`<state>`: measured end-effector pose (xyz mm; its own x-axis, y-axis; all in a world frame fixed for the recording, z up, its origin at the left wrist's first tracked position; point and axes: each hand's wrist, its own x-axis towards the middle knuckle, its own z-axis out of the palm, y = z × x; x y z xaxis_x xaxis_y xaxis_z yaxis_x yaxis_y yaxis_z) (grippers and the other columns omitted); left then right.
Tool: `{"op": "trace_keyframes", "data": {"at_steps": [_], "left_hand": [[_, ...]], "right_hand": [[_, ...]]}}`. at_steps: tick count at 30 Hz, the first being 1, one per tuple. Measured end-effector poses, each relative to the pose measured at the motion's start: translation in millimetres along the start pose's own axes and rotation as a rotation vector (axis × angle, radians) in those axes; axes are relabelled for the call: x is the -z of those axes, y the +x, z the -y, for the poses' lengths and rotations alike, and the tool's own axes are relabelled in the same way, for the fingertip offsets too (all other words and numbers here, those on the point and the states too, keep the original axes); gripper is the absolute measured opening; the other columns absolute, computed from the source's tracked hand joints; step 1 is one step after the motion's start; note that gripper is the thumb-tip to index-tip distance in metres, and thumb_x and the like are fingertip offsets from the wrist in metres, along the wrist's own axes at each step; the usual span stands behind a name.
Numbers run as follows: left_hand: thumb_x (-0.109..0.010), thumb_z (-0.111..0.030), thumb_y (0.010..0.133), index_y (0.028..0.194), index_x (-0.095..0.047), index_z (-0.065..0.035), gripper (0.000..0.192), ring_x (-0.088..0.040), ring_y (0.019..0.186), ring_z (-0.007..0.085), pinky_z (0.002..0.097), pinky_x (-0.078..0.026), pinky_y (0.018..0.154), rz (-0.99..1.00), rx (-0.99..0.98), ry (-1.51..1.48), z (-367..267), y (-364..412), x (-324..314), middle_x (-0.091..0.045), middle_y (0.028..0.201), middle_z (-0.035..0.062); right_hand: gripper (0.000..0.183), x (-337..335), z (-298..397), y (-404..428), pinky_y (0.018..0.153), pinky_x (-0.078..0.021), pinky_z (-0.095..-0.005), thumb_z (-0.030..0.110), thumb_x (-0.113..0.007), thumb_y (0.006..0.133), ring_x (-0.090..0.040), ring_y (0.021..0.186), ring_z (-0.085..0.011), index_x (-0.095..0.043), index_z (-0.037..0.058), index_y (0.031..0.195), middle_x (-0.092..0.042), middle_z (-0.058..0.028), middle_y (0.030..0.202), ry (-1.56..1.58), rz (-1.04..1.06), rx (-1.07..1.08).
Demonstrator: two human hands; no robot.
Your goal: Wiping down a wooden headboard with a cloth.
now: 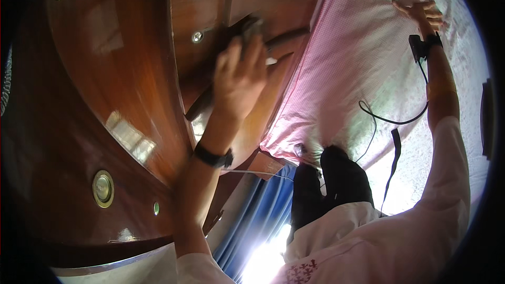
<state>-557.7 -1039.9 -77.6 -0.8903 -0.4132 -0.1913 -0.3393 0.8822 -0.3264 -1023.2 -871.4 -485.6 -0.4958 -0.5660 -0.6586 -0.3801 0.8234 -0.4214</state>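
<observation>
My left hand (240, 79), blurred, reaches up in front of the glossy brown wooden panel at the bedside. A dark object (252, 29) shows at its fingertips, seemingly gripped; blur hides what kind it is. On the pink checked bed sheet (343, 47), my right hand (424, 14) rests with its fingers spread and holds nothing. Soft creases run through the cloth near that palm. A black device (418, 48) is strapped to my right wrist, and a black band (213, 156) circles the left one.
Polished brown wooden furniture (130, 86) with round metal knobs (103, 188) fills the left side. A thin black cable (398, 121) hangs from the right wrist device. Blue curtains (256, 209) hang by a bright light below. My dark-trousered legs (343, 177) stand against the bed.
</observation>
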Motion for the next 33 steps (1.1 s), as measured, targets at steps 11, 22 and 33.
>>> {"op": "trace_keyframes", "data": {"at_steps": [11,22,33], "left_hand": [[-0.068,-0.013,0.079,0.101,-0.077,-0.0118,0.023,-0.059,0.109,0.0261,0.0373,-0.048,0.085,0.040,0.022,0.086,36,-42,59,-0.065,0.127,0.0018],[-0.068,-0.011,0.078,0.094,-0.075,-0.0087,0.017,-0.061,0.105,0.0301,0.0382,-0.052,0.083,-0.119,0.073,0.126,-17,8,-8,-0.066,0.120,0.0047],[-0.068,-0.011,0.073,0.078,-0.076,-0.0027,0.013,-0.057,0.103,0.0275,0.0373,-0.047,0.082,-0.103,-0.277,-0.064,-89,91,-144,-0.066,0.103,0.0110]], "right_hand": [[0.143,1,5,-2,0.122,-0.0124,-0.0590,0.084,-0.076,0.062,-0.013,0.150,-0.0534,-0.024,-0.0140,0.153,-0.008,-0.0397,0.160,-0.171,-0.034,-0.122],[0.133,0,0,-4,0.121,-0.0270,-0.0415,0.074,-0.082,0.065,-0.037,0.145,-0.0404,-0.032,-0.0178,0.147,-0.042,-0.0351,0.149,-0.110,-0.129,-0.022],[0.130,3,-6,-23,0.118,-0.0291,-0.0427,0.075,-0.080,0.067,-0.039,0.141,-0.0415,-0.029,-0.0146,0.146,-0.040,-0.0352,0.147,0.022,-0.080,0.059]]}}
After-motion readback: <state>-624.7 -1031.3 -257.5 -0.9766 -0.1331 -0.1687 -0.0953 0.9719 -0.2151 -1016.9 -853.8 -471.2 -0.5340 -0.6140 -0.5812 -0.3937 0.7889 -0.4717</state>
